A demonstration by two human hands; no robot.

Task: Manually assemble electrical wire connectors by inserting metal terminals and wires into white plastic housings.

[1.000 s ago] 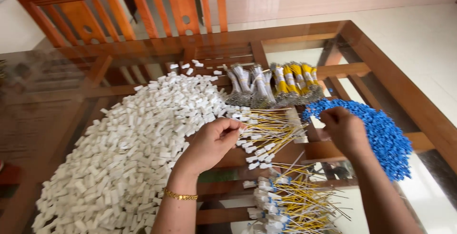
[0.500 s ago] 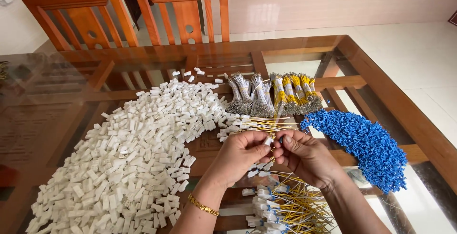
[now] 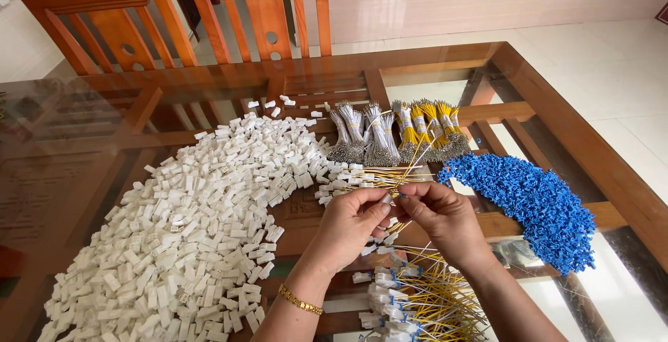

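My left hand and my right hand meet above the glass table, fingertips pinched together on a small white connector with a thin yellow wire that sticks up and away. A gold bangle circles my left wrist. A big heap of white plastic connectors lies to the left. A pile of blue connectors lies to the right. Loose yellow wires rest just beyond my fingers.
Bundles of grey and yellow wires lie at the back centre. Finished wires with white ends are piled near the front edge. Two wooden chairs stand behind the table. White tiled floor shows at right.
My right hand left the blue pile and came to my left hand. Both hands now pinch the small piece together at the centre.
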